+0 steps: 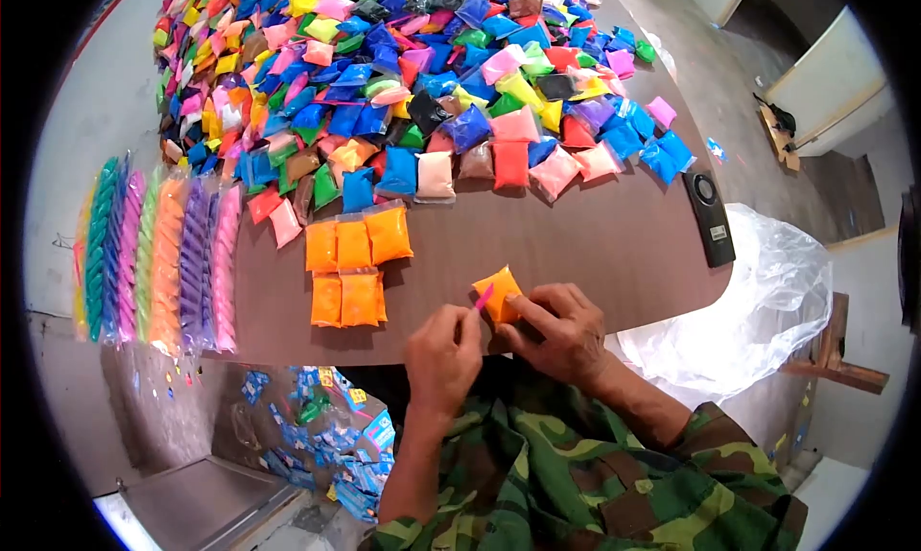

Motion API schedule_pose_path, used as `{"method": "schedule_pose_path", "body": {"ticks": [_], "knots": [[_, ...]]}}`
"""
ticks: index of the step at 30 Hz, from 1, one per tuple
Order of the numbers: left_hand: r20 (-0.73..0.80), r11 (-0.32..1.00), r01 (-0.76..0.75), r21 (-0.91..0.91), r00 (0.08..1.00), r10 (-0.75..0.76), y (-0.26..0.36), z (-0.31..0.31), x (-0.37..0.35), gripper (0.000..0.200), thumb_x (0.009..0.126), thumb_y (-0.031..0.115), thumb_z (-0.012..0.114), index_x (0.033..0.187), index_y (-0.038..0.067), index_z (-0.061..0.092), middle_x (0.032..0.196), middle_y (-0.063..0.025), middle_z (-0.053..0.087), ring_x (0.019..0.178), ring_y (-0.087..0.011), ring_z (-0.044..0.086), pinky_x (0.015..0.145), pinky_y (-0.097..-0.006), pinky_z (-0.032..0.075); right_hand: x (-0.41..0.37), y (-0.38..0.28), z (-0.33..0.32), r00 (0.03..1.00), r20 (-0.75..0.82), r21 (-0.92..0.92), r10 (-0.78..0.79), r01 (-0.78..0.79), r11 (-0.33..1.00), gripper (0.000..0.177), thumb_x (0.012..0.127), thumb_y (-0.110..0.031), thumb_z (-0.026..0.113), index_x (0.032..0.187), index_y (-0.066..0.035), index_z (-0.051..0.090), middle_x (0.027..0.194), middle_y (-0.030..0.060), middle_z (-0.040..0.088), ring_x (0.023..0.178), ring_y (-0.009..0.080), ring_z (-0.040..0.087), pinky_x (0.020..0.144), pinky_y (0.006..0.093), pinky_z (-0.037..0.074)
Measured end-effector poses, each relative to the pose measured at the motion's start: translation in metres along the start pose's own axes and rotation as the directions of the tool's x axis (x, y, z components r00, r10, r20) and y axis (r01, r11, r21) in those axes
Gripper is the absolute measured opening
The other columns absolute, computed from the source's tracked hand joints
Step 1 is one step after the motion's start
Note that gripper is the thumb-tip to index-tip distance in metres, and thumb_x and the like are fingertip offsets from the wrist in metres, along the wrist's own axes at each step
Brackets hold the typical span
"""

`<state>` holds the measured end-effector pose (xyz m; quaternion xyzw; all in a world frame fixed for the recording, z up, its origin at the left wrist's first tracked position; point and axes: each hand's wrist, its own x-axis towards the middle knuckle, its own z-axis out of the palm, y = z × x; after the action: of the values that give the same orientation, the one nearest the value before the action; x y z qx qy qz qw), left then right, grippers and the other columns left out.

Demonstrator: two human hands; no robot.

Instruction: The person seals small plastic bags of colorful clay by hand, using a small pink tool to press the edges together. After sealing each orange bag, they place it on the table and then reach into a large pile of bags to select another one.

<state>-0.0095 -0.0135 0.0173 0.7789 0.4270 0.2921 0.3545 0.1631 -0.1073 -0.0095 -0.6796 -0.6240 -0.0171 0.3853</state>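
Observation:
My left hand [443, 357] is closed on a small pink plastic modelling tool [485, 296], whose pointed tip lies across an orange clay packet [502, 294]. My right hand [559, 330] pinches that packet at its right and lower side, close over the table's front edge. To the left, two rows of orange packets [360, 299] lie on the brown table [451, 239], some overlapping.
A large heap of multicoloured packets [384, 100] covers the table's far part. Long bags of twisted coloured clay [165, 263] hang over the left edge. At the right edge lies a black device [708, 220]; beyond it is clear plastic sheeting [748, 302].

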Motion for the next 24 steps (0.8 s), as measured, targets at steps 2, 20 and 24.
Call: {"method": "schedule_pose_path", "body": {"ticks": [2, 20, 24], "knots": [[-0.009, 0.994, 0.037, 0.102, 0.999, -0.036, -0.019, 0.003, 0.010, 0.014, 0.098, 0.009, 0.076, 0.093, -0.002, 0.070, 0.077, -0.0172, 0.071, 0.068, -0.0272, 0.072, 0.061, -0.0379, 0.053, 0.000, 0.000, -0.002, 1.000, 0.006, -0.008, 0.005, -0.005, 1.000, 0.041, 0.076, -0.019, 0.094, 0.113, -0.011, 0.079, 0.108, 0.0085, 0.071, 0.087, 0.0265, 0.069, 0.074, 0.0365, 0.059], [-0.021, 0.999, -0.015, 0.044, 1.000, 0.016, -0.007, -0.005, 0.009, 0.014, 0.100, 0.010, 0.075, 0.092, 0.000, 0.070, 0.079, -0.0140, 0.073, 0.068, -0.0263, 0.071, 0.060, -0.0359, 0.054, -0.001, 0.003, 0.001, 0.999, 0.035, -0.019, -0.041, 0.042, 0.999, 0.049, 0.080, -0.029, 0.094, 0.121, -0.010, 0.075, 0.129, 0.0081, 0.074, 0.091, 0.0233, 0.069, 0.079, 0.0335, 0.059], [-0.031, 0.977, -0.030, 0.212, 0.999, 0.038, -0.024, -0.003, 0.011, 0.013, 0.101, 0.010, 0.075, 0.092, 0.001, 0.070, 0.079, -0.0139, 0.072, 0.069, -0.0236, 0.071, 0.060, -0.0350, 0.055, -0.001, 0.003, 0.000, 0.999, 0.041, -0.011, -0.031, 0.032, 0.999, 0.053, 0.075, -0.029, 0.097, 0.119, -0.009, 0.077, 0.128, 0.0097, 0.075, 0.092, 0.0262, 0.070, 0.081, 0.0351, 0.059]]}}
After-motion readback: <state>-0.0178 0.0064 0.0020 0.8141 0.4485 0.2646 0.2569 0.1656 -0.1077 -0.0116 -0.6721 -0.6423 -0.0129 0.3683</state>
